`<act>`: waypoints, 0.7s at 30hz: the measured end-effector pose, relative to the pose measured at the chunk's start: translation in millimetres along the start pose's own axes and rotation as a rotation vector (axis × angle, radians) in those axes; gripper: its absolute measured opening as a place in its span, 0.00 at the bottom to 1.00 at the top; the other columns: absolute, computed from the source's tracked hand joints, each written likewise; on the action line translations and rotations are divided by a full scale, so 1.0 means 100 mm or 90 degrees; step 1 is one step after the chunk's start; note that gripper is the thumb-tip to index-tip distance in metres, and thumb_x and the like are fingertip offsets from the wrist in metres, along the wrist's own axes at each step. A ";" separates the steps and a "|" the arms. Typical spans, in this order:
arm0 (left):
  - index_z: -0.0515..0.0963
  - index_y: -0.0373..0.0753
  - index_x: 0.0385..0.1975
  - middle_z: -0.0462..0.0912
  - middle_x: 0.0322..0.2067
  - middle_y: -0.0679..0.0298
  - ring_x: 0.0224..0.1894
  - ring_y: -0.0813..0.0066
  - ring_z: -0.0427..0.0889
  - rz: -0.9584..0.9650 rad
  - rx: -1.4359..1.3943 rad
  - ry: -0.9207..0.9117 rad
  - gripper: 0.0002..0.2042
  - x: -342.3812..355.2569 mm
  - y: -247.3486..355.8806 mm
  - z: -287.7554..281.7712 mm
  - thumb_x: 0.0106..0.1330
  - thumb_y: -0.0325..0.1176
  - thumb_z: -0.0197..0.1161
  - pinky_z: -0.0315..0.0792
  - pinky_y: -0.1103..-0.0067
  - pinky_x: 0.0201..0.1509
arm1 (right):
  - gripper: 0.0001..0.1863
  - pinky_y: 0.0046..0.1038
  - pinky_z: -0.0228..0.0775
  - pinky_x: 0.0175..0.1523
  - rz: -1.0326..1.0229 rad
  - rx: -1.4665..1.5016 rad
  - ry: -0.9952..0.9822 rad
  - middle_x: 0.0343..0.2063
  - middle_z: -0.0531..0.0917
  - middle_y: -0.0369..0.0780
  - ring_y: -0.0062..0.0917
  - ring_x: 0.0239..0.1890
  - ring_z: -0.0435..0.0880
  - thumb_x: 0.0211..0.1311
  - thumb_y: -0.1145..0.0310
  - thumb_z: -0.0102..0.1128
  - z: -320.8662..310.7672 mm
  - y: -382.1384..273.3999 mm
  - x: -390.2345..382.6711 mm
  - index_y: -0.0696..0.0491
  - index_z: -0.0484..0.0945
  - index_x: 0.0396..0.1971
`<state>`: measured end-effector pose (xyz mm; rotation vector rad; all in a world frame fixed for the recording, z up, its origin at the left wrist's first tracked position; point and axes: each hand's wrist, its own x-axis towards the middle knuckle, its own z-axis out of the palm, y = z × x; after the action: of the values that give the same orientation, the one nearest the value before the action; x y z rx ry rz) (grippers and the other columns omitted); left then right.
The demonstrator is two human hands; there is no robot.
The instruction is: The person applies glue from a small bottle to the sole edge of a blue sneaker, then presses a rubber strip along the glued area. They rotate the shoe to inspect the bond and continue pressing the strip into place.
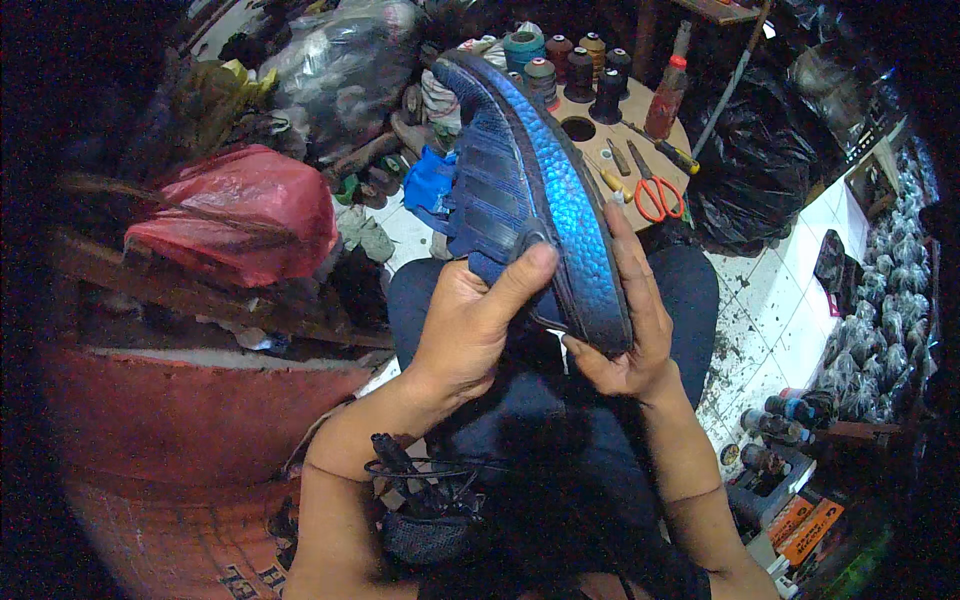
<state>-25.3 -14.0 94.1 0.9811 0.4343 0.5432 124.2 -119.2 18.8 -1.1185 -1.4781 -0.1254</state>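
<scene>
A dark shoe [562, 200] with a shiny blue, pebbled band along its side is held up over my lap, tilted with its toe toward the far left. My left hand [468, 318] grips the dark upper, the thumb pressed against the side near the blue band. On the other side, my right hand [640, 320] is wrapped along the edge of the sole near the heel, fingers pointing up and the thumb at the near end. The inside of the shoe and part of my left fingers are hidden.
A round wooden table [640, 155] beyond the shoe bears several thread spools [578, 75], red-handled scissors [658, 198], a screwdriver [680, 158] and a red bottle [666, 100]. A red plastic bag [245, 215] lies left; a black bag [755, 165] stands right.
</scene>
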 end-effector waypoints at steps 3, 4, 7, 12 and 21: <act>0.81 0.36 0.54 0.88 0.48 0.64 0.48 0.77 0.85 0.001 0.017 0.023 0.14 0.00 0.00 0.03 0.71 0.32 0.70 0.78 0.75 0.58 | 0.51 0.57 0.51 0.77 0.004 -0.004 0.005 0.73 0.60 0.64 0.63 0.75 0.59 0.54 0.66 0.76 0.00 0.01 -0.05 0.61 0.57 0.76; 0.81 0.36 0.54 0.88 0.48 0.64 0.48 0.77 0.85 0.001 0.031 0.031 0.15 0.00 0.00 0.04 0.70 0.31 0.71 0.78 0.75 0.58 | 0.51 0.57 0.51 0.77 0.006 0.001 0.010 0.73 0.60 0.64 0.63 0.75 0.59 0.54 0.66 0.76 0.01 0.02 -0.06 0.61 0.57 0.76; 0.80 0.36 0.54 0.87 0.48 0.64 0.48 0.76 0.85 0.017 0.038 0.036 0.16 0.00 -0.01 0.06 0.68 0.29 0.72 0.78 0.75 0.58 | 0.51 0.57 0.50 0.77 0.006 0.029 0.022 0.73 0.60 0.65 0.64 0.75 0.59 0.54 0.66 0.76 0.03 0.06 -0.07 0.61 0.57 0.76; 0.78 0.36 0.58 0.86 0.51 0.62 0.51 0.73 0.85 0.040 0.021 0.010 0.17 -0.02 0.01 0.04 0.73 0.35 0.67 0.78 0.72 0.60 | 0.51 0.57 0.50 0.77 0.018 0.048 0.021 0.73 0.60 0.66 0.63 0.75 0.59 0.54 0.65 0.75 0.02 0.06 -0.06 0.60 0.57 0.76; 0.76 0.36 0.60 0.86 0.51 0.59 0.51 0.68 0.87 -0.004 -0.036 0.065 0.19 0.03 0.04 0.02 0.75 0.38 0.63 0.80 0.67 0.61 | 0.50 0.54 0.50 0.78 0.020 0.097 0.006 0.73 0.59 0.66 0.61 0.76 0.59 0.57 0.62 0.73 0.02 0.08 -0.05 0.62 0.56 0.76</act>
<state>-22.3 -11.7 98.5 0.9011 0.5102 0.5987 127.7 -116.3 10.5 -1.0163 -1.4366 0.0049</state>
